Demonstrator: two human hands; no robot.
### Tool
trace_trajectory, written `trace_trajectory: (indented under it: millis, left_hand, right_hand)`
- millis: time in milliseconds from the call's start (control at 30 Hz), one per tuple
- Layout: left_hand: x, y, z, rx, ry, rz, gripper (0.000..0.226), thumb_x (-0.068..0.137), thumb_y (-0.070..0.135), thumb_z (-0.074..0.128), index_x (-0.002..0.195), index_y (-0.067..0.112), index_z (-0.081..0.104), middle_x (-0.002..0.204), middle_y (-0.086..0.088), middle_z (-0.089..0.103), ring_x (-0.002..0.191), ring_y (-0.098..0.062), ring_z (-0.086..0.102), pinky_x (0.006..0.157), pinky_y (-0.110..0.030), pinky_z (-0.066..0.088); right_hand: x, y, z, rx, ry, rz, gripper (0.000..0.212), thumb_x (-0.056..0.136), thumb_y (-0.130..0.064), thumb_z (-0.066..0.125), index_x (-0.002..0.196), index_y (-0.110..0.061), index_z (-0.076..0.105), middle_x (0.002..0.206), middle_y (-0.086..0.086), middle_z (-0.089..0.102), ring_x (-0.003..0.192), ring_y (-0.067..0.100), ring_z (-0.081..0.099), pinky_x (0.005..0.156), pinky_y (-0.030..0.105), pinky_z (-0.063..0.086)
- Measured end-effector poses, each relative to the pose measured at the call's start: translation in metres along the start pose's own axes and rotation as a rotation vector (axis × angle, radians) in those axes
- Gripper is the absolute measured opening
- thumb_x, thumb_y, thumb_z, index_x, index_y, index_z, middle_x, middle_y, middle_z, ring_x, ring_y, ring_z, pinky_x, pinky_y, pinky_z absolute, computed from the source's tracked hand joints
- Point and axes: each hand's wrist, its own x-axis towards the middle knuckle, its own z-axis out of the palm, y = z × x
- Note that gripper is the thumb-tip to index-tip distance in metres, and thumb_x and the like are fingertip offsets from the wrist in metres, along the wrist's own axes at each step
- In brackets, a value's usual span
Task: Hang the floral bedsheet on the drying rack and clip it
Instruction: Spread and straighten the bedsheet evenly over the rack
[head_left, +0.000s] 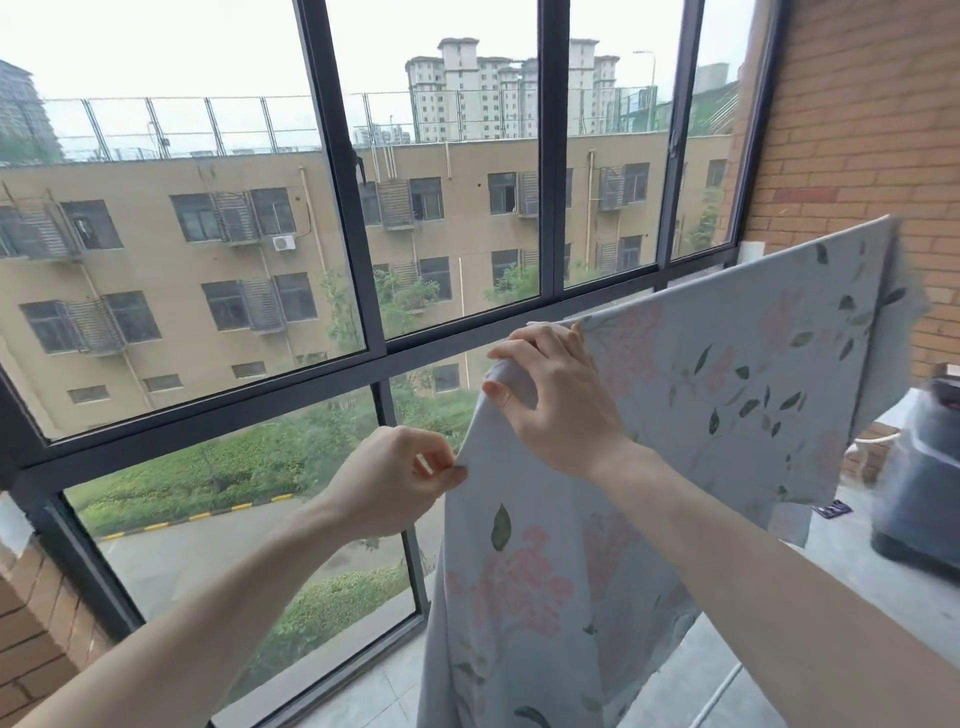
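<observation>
1. Two bare forearms reach up from the bottom of the view toward the floral bedsheet (675, 415), which hangs in front of the window (332, 249).
2. That bedsheet is pale blue-grey with pink blossoms and green leaves; its top edge runs in a straight, rising line toward the brick wall (857, 130) on the right, draped over a support that the cloth hides.
3. One long fold of it falls from the near corner down to the tiled floor (374, 696).
4. Right hand (556, 400): fingers curled over the near top corner of the sheet, thumb underneath, gripping the bunched cloth.
5. Left hand (395, 483): thumb and forefinger pressed together on the sheet's hanging side edge, just below and left of the right hand; something small and pale shows between the fingers, too small to identify.
6. Dark window frames stand behind both hands, with a tan building beyond the glass.
7. A dark, blurred container (919, 478) sits on the ledge at the right, beside the brick wall and well apart from the hands.
</observation>
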Motion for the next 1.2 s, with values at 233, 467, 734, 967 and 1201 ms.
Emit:
trace_trajectory:
  millis: [233, 467, 734, 967, 1201]
  left_hand:
    - [-0.013, -0.009, -0.006, -0.018, 0.182, 0.015, 0.019, 0.092, 0.039, 0.075, 0.074, 0.037, 0.069, 0.069, 0.02, 0.07, 0.067, 0.002, 0.066, 0.06, -0.025, 0.053]
    - [-0.01, -0.016, -0.009, 0.023, 0.207, -0.031, 0.018, 0.095, 0.043, 0.07, 0.081, 0.031, 0.071, 0.072, 0.018, 0.068, 0.066, 0.0, 0.063, 0.062, -0.028, 0.054]
    - [-0.007, -0.017, -0.012, 0.011, 0.164, -0.074, 0.019, 0.097, 0.041, 0.068, 0.083, 0.029, 0.07, 0.082, 0.016, 0.069, 0.076, -0.008, 0.066, 0.072, -0.035, 0.058]
    - [0.01, 0.016, -0.036, -0.106, 0.102, -0.056, 0.014, 0.092, 0.037, 0.073, 0.105, 0.035, 0.067, 0.103, 0.022, 0.068, 0.085, 0.005, 0.067, 0.073, -0.023, 0.053]
    - [0.065, 0.092, -0.012, 0.095, 0.111, 0.031, 0.055, 0.098, 0.04, 0.062, 0.15, 0.036, 0.045, 0.147, 0.011, 0.052, 0.131, -0.017, 0.052, 0.105, -0.034, 0.043]
  right_hand:
    - [0.003, -0.009, 0.0, -0.023, 0.016, 0.053, 0.031, 0.098, -0.046, 0.059, 0.122, -0.027, 0.065, 0.123, -0.009, 0.052, 0.131, 0.014, 0.038, 0.125, 0.047, 0.018]
    - [0.007, -0.021, 0.001, -0.048, -0.011, 0.096, 0.03, 0.098, -0.047, 0.059, 0.121, -0.027, 0.065, 0.125, -0.009, 0.052, 0.133, 0.015, 0.036, 0.114, 0.03, 0.031]
    - [-0.002, -0.023, -0.008, -0.016, -0.116, 0.113, 0.041, 0.104, -0.038, 0.053, 0.144, -0.028, 0.054, 0.152, -0.012, 0.045, 0.153, 0.01, 0.021, 0.119, 0.038, 0.031]
    - [-0.025, -0.009, -0.024, 0.043, -0.155, 0.125, 0.061, 0.1, -0.027, 0.061, 0.157, -0.031, 0.037, 0.166, -0.017, 0.024, 0.154, 0.008, 0.019, 0.121, 0.031, 0.024]
    - [-0.047, 0.058, -0.069, 0.035, -0.287, 0.216, 0.069, 0.1, -0.033, 0.059, 0.161, -0.031, 0.025, 0.167, -0.015, 0.019, 0.153, 0.013, 0.023, 0.123, 0.038, 0.027]
